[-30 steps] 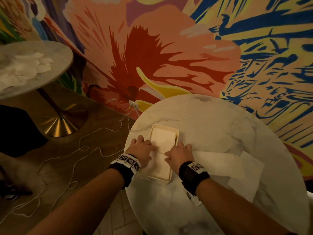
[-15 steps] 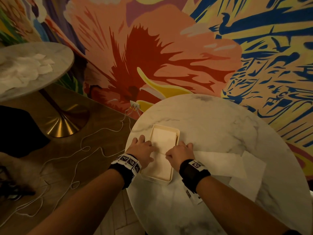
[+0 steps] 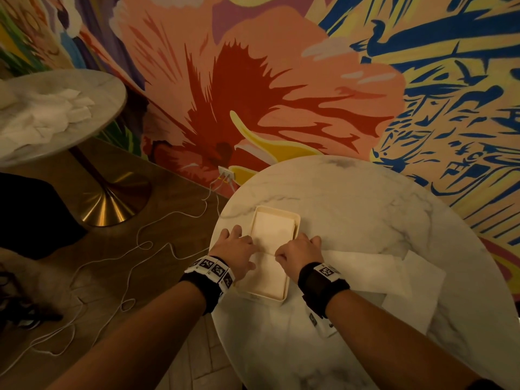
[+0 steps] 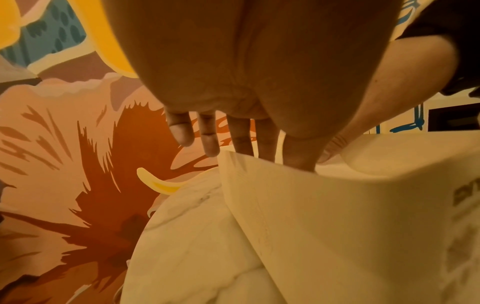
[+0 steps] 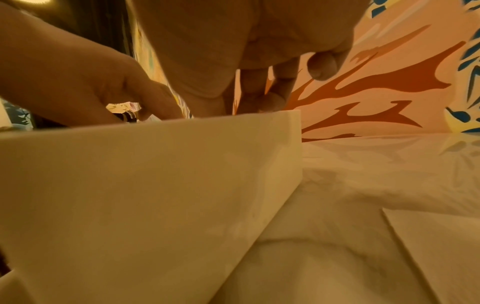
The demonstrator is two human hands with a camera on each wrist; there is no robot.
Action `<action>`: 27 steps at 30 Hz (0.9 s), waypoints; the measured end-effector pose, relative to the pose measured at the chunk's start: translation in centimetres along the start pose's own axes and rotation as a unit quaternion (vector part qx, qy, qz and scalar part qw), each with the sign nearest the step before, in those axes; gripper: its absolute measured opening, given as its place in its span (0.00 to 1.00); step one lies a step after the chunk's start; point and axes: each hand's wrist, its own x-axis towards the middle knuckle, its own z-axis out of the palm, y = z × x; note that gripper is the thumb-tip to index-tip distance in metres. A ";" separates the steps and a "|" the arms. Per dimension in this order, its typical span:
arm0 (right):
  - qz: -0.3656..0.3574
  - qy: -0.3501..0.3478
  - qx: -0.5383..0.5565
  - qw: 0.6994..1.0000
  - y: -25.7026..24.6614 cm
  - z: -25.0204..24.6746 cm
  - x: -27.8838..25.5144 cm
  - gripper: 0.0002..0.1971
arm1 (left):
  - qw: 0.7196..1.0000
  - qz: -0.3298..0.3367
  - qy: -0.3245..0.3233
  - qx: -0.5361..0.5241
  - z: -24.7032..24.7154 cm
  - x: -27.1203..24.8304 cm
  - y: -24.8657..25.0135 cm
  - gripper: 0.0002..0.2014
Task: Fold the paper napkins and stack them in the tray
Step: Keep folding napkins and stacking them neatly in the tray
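Observation:
A cream rectangular tray [image 3: 297, 220] stands on the left part of the round marble table [image 3: 365, 209], with a folded napkin [image 3: 270, 235] lying flat inside it. My left hand [image 3: 239, 246] is at the tray's left side. Its outer fingers [image 4: 207, 142] hang straight outside the wall and its thumb reaches in onto the napkin. At the right side, my right hand [image 3: 295, 249] has curled fingers, and its thumb and forefinger meet on the napkin's edge. In the wrist views the tray wall [image 4: 311, 216] [image 5: 155, 174] hides the fingertips.
Two unfolded napkins [image 3: 365, 271] [image 3: 416, 291] lie on the table right of the tray. A second round table [image 3: 92, 88] at the far left holds a heap of crumpled napkins [image 3: 42, 116]. White cables [image 3: 140, 243] trail across the wooden floor.
Both hands stay at the tray's sides over the napkin. Only the thumbs have shifted slightly.

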 end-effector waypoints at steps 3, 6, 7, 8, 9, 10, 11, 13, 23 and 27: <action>-0.006 0.006 -0.021 1.000 0.0 -0.4 -0.4 0.18 | 1.000 0.002 -0.005 -0.015 0.0 -0.2 -0.1 0.32; -0.029 -0.013 -0.048 0.998 0.0 -0.4 -0.9 0.30 | 1.000 0.005 -0.007 -0.023 -0.1 -0.4 -0.1 0.40; -0.034 -0.017 -0.057 0.998 0.0 -0.4 -1.0 0.33 | 1.000 0.006 -0.010 -0.019 -0.2 -0.5 -0.2 0.42; -0.039 -0.021 -0.065 0.997 0.0 -0.5 -1.1 0.35 | 1.000 0.008 -0.013 -0.014 -0.2 -0.5 -0.2 0.43; -0.045 -0.026 -0.077 0.996 -0.1 -0.5 -1.1 0.37 | 1.000 0.009 -0.016 -0.007 -0.2 -0.5 -0.2 0.44; -0.054 -0.031 -0.093 0.994 -0.2 -0.6 -1.2 0.38 | 1.000 0.011 -0.019 0.001 -0.3 -0.5 -0.2 0.45; -0.062 -0.036 -0.110 0.991 -0.4 -0.6 -1.2 0.38 | 1.000 0.013 -0.023 0.010 -0.3 -0.5 -0.2 0.45; -0.075 -0.044 -0.142 0.986 -0.7 -0.6 -1.1 0.38 | 0.999 0.017 -0.033 0.030 -0.4 -0.4 -0.1 0.44; -0.015 0.084 0.030 0.996 1.1 -1.4 -2.3 0.28 | 1.000 0.005 0.015 -0.005 -2.4 -0.2 0.8 0.34; 0.099 0.145 0.198 0.964 6.0 -1.1 -2.6 0.16 | 0.995 0.017 0.077 -0.062 -5.1 1.0 3.8 0.24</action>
